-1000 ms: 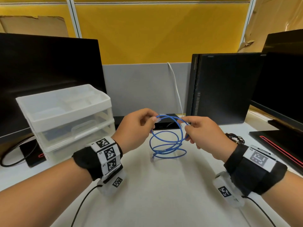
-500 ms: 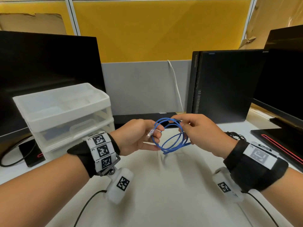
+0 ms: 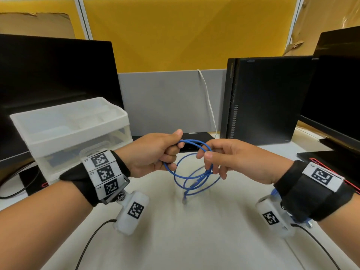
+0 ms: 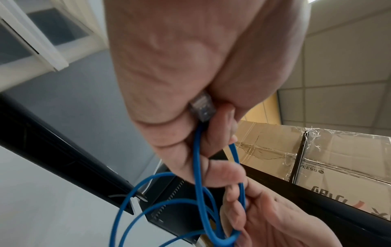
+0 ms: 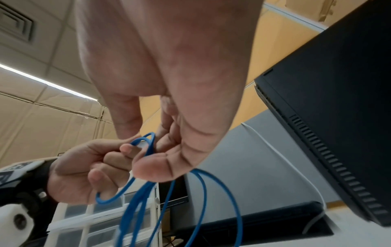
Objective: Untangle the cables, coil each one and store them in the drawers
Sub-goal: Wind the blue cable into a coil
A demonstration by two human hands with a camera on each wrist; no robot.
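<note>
In the middle of the head view, two hands hold one blue cable (image 3: 191,173) up above the white desk (image 3: 194,240). The left hand (image 3: 153,154) is closed in a fist around it. Its fingers curl tight over the cable, and the thumb sticks up on top. From the left wrist view, a clear plastic plug (image 4: 202,107) at one end of the cable is tucked inside that fist, squeezed between the palm and the curled fingers (image 4: 220,173). The right hand (image 3: 233,160) is only partly closed. Its thumb and fingertips (image 5: 154,168) pinch the loops of the cable together, and the other fingers bend loosely.

The cable is thin, round and smooth. It bends into a few big loops that hang down between the hands. Its other end dangles low in the middle of the frame, close to the desk; I cannot tell if it touches.

At the left of the frame stands a set of drawers (image 3: 78,133) made of cloudy white plastic, shaped like a box. Its drawers are pushed in. Behind it is a flat black screen (image 3: 54,78). At the right stands a tall black computer box (image 3: 266,98) with small slots on its side. A thin white wire (image 3: 209,102) runs down the gray wall at the back.
</note>
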